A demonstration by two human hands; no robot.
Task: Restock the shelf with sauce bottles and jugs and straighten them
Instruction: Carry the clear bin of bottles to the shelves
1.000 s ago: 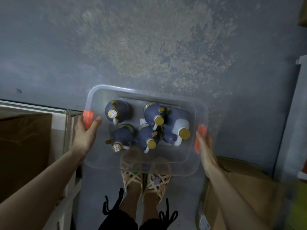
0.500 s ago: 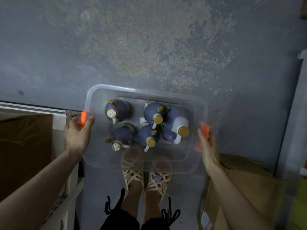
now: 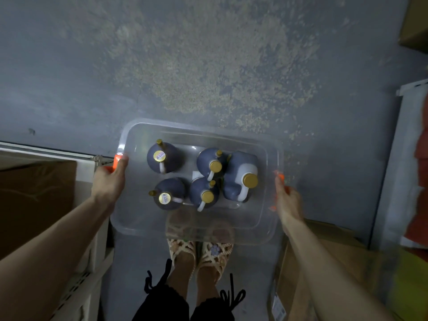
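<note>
I look straight down at a clear plastic bin (image 3: 143, 225) held over the grey floor. My left hand (image 3: 108, 184) grips its orange left handle (image 3: 118, 158). My right hand (image 3: 287, 202) grips the orange right handle (image 3: 281, 177). Inside stand several dark sauce jugs with gold caps and white handles: one at the back left (image 3: 162, 156), one at the front left (image 3: 169, 193), two in the middle (image 3: 203, 193), and a bigger jug (image 3: 240, 177) on the right.
A white metal shelf unit (image 3: 92, 251) with a brown carton (image 3: 34, 205) stands at my left. Cardboard boxes (image 3: 324, 262) lie on the floor at my right, beside a white shelf post (image 3: 391, 172). My sandalled feet (image 3: 201, 256) show below the bin.
The bin has stayed nearly still in the view. My left hand slid further round the left handle and my right hand settled on the right one.
</note>
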